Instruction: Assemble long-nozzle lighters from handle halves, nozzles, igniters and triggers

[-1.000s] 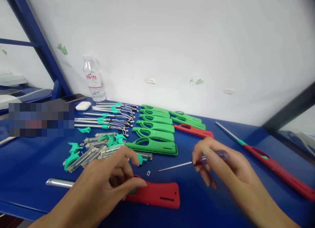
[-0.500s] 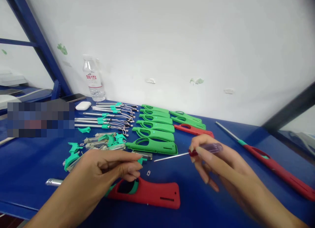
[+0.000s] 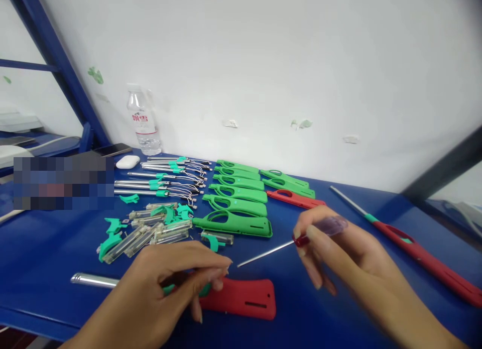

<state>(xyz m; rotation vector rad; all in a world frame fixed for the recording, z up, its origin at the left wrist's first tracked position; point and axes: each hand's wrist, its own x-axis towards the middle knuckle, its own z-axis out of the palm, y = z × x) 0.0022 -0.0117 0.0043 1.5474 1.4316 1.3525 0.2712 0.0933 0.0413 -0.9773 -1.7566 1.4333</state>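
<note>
My right hand (image 3: 331, 253) grips the purple and red handle of a screwdriver (image 3: 267, 252), its shaft pointing left over the blue table. My left hand (image 3: 181, 281) has thumb and index finger pinched together; anything between them is too small to make out. Beneath it lies a red lighter casing (image 3: 248, 299) with a metal tube (image 3: 94, 280) sticking out to the left, its middle hidden by the hand. Behind my left hand are clear fuel tanks (image 3: 139, 240) and turquoise plastic pieces (image 3: 214, 242).
Green casing halves (image 3: 241, 224) lie in a column behind, beside a red one (image 3: 293, 198). Metal tubes with wires (image 3: 150, 184) line the back left near a bottle (image 3: 143, 123) and white case (image 3: 127, 161). A red lighter (image 3: 417, 253) lies right.
My left hand has moved right and down, over where a small metal piece lay, which no longer shows on the table. The screwdriver tip has dropped lower; my right hand shifted slightly right.
</note>
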